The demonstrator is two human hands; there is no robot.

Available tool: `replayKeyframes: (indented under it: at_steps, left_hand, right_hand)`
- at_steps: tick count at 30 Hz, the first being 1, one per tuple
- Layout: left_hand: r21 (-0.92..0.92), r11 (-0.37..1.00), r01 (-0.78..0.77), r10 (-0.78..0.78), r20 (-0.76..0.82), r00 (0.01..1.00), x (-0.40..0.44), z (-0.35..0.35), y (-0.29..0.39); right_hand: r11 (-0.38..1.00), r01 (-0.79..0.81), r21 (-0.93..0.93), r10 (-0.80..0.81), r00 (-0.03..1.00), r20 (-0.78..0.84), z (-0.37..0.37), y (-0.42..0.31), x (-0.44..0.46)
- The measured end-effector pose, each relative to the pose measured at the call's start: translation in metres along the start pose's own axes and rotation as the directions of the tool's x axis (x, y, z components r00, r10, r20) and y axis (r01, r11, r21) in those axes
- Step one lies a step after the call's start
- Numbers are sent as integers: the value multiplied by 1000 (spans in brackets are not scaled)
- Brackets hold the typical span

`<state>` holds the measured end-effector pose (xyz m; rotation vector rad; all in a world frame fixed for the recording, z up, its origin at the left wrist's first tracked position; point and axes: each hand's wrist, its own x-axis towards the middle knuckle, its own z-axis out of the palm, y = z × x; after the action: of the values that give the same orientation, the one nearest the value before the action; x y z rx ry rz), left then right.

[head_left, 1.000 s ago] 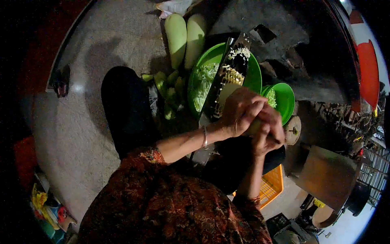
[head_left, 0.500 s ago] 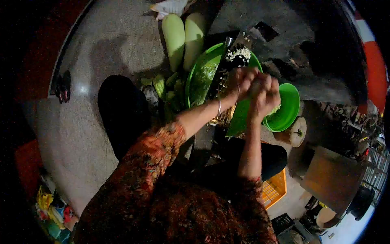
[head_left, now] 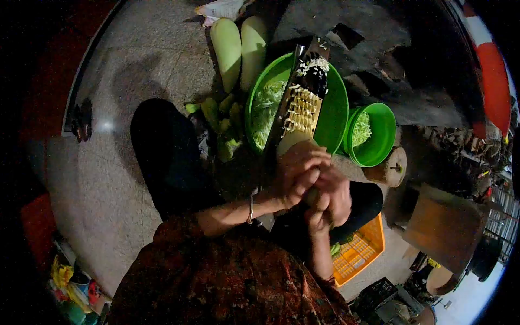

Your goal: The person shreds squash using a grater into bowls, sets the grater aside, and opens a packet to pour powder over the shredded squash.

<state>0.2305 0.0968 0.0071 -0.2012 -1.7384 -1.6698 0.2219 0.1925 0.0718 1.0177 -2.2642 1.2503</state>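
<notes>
Both hands are wrapped round a pale green gourd (head_left: 294,142), whose cut end rests on the near part of a metal grater (head_left: 304,108). My left hand (head_left: 297,172), with a bangle at the wrist, grips it nearer the grater. My right hand (head_left: 331,196) is closed about its near end, slightly blurred. The grater lies slanted across a large green basin (head_left: 337,103). White shreds (head_left: 270,105) lie in the basin's left side, and bits cling to the grater's far end.
Two whole gourds (head_left: 226,51) lie beyond the basin. Green peelings (head_left: 219,116) are left of it. A green bucket (head_left: 385,135) with shreds, a round wooden block (head_left: 394,167) and an orange crate (head_left: 375,238) are at the right. My knees flank the basin.
Both hands have moved back toward my body with the gourd, after being farther up the grater half a second ago. More of the grater's holed surface shows.
</notes>
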Motion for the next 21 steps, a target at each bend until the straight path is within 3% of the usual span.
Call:
replayKeyframes:
  at_steps: [1,3,5,6,7,8,10,12,14,16,17,18,20,21]
  left_hand:
    - [-2,1000,-7,7,32,999,-4,-5,-7]
    - [35,997,-65,66,-49,997,2,-2,-38]
    - [150,988,38,-41,18,999,29,-5,-62]
    - [110,983,147,-149,5,989,41,-3,-75]
    - [79,970,229,-228,-22,973,56,-3,-73]
    - [51,954,295,-293,-45,955,74,-5,-71]
    - [-44,939,340,-342,-82,936,97,-3,-89]
    - [166,970,176,-153,-142,978,125,3,-114]
    - [247,963,103,-73,-129,989,131,5,-98]
    - [45,962,271,-271,-12,963,122,1,-52]
    - [199,979,34,-24,-56,998,98,12,-60]
    - [193,981,-18,40,-108,993,82,14,-39]
    - [78,921,382,-386,52,921,63,0,4]
    - [116,939,323,-329,39,944,48,0,10]
  right_hand:
    - [999,-37,-24,37,999,0,4,-4,-6]
    - [998,-6,-64,3,999,-46,22,18,-3]
    - [996,-83,-28,78,987,-138,42,43,25]
    - [990,-132,-54,123,982,-145,49,54,39]
    - [998,-67,12,69,987,-147,55,69,52]
    - [985,-131,110,150,973,-178,64,83,59]
    - [989,-146,3,145,980,-136,72,111,86]
    - [987,-157,-13,157,988,-7,68,134,124]
    - [951,-216,223,217,976,19,51,127,131]
    - [966,-162,202,154,987,56,26,107,116]
    - [980,-95,173,79,992,96,14,83,109]
    - [989,-29,145,9,991,136,4,63,97]
    - [989,59,133,-71,993,94,-4,49,68]
    - [994,82,76,-85,996,40,-3,38,54]
